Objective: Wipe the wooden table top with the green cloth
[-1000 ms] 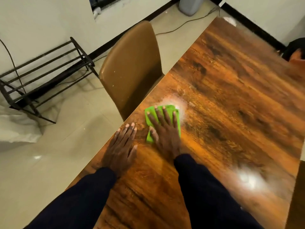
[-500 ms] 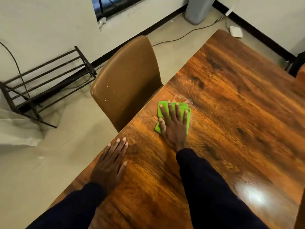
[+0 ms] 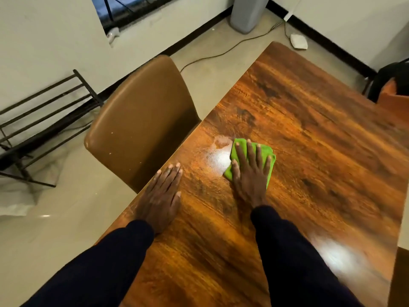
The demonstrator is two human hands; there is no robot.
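Wiping under way near the worktop's left edge; most of the surface is probably still to do.

Right hand [image 3: 251, 173] lies flat, fingers spread, pressing the green cloth [image 3: 240, 144] onto the wooden worktop [image 3: 309, 151]. Left hand [image 3: 161, 196], at its 8 o'clock, rests flat and holds nothing. A pale, wet-looking patch [image 3: 218, 156] touches the cloth at 9 o'clock. The far stretch toward 1 o'clock shows no such marks. Count: two hands, one cloth, one worktop, one brown chair [image 3: 141, 120] at 10 o'clock.

- Warm overhead light is glaring off the glossy desk [image 3: 309, 151] in two white patches.
- Wide-angle distortion is bending the edges.
- Slight blur is softening details.
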